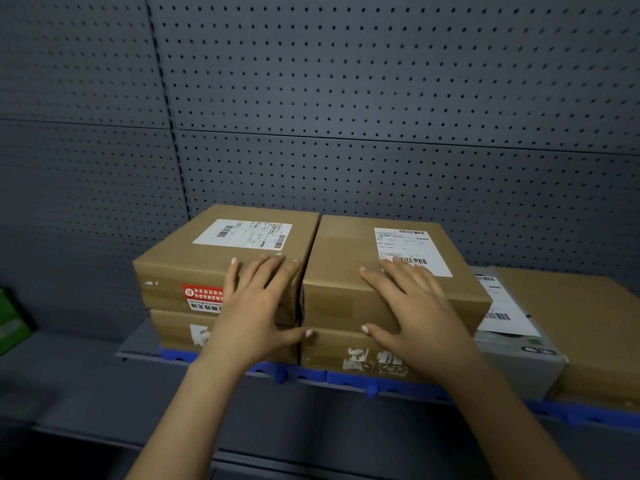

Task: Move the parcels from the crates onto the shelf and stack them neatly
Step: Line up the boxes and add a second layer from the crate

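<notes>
On the shelf point(104, 344): two stacks of two brown parcels stood side by side, touching, in front of the pegboard point(346, 98).
Left hand point(252, 306): lay flat over the front right corner of the upper left parcel point(207, 258); fingers point(273, 271) straight and spread, gripping nothing.
Right hand point(415, 306): lay flat on the upper right parcel point(346, 265); fingers point(408, 275) likewise straight, spread and gripping nothing.
Beneath: the lower left parcel point(173, 329) and lower right parcel point(332, 351) carried the upper pair.
Further right: a grey box point(519, 362) and a flat brown parcel point(588, 323) stood just beside the stacks.
Far left: a green box point(10, 320), partly out of view.
Progress: four parcels were stacked; the hands seemed to be squaring the top pair.
Remaining: no crates were in view, so how many parcels were left could not be told.
</notes>
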